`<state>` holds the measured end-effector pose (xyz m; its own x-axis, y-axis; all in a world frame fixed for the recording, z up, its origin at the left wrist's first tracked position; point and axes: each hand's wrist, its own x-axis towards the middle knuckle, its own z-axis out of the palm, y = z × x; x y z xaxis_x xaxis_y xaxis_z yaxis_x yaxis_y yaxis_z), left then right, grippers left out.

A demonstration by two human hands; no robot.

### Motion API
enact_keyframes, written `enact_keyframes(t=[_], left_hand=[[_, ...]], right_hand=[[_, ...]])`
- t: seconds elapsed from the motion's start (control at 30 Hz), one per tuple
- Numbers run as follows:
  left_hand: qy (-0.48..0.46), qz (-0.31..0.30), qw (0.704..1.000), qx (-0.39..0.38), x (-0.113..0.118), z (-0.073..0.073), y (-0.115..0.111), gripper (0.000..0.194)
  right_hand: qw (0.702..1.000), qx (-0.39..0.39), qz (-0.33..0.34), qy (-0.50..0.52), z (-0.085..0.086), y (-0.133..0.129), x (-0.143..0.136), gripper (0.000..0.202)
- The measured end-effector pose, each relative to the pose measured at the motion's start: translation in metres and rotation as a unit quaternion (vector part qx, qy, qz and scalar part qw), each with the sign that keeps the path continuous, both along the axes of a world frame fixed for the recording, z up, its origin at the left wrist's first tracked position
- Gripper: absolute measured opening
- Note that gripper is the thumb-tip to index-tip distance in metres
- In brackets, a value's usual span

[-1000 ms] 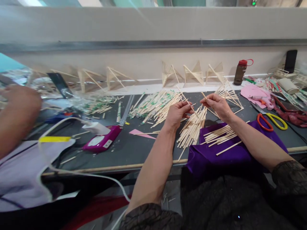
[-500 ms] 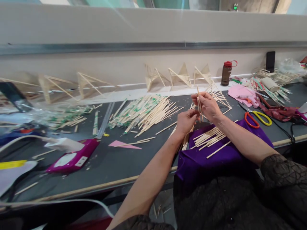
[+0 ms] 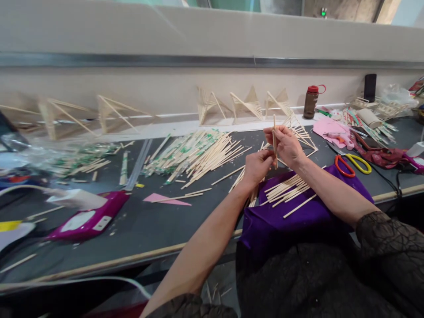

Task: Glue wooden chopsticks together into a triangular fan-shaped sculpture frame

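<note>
Between my hands stand wooden chopsticks, nearly upright and close together; I cannot tell exactly how many. My right hand pinches them around the middle. Lower down, the fingertips of my left hand are closed at their bottom end. Just below my hands, several loose chopsticks lie across a purple cloth in front of me. More sticks are partly hidden beneath my left wrist. A fan-like stick frame lies behind my right hand, which covers part of it.
Left of my hands are piled bare chopsticks and wrapped ones. Stick models stand along the wall. To the right are scissors and a bottle. A magenta power strip and pink paper lie left.
The chopsticks in my hands have come closer together and more upright. My hands stay in nearly the same place. The view has shifted slightly to the right.
</note>
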<state>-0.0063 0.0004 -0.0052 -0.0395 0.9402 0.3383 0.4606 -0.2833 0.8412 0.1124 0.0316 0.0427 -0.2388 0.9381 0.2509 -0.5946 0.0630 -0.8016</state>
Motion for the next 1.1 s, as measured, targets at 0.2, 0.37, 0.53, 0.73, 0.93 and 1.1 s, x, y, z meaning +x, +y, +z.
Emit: enact_keyframes(t=[0.2, 0.37, 0.53, 0.73, 0.93, 1.1], left_hand=[[0.011, 0.000, 1.000, 0.007, 0.002, 0.000, -0.001, 0.026], [0.013, 0.006, 1.000, 0.007, 0.000, -0.002, 0.001, 0.026], [0.013, 0.003, 1.000, 0.004, -0.001, -0.001, 0.001, 0.026], [0.012, 0.000, 1.000, 0.006, -0.001, -0.003, 0.001, 0.025], [0.021, -0.002, 1.000, 0.013, -0.003, -0.006, 0.002, 0.024], [0.041, -0.001, 0.999, 0.028, -0.004, -0.006, 0.002, 0.025]], right_hand=[[1.000, -0.003, 0.014, 0.019, -0.004, 0.002, 0.000, 0.015], [1.000, -0.007, 0.020, 0.020, -0.011, 0.003, -0.001, 0.015], [1.000, -0.007, 0.024, 0.013, -0.012, 0.004, 0.000, 0.015], [1.000, -0.016, 0.015, 0.018, -0.011, 0.001, -0.002, 0.012], [1.000, -0.003, 0.016, 0.010, -0.013, 0.001, -0.002, 0.010], [1.000, -0.005, 0.014, -0.002, -0.013, 0.000, -0.002, 0.012]])
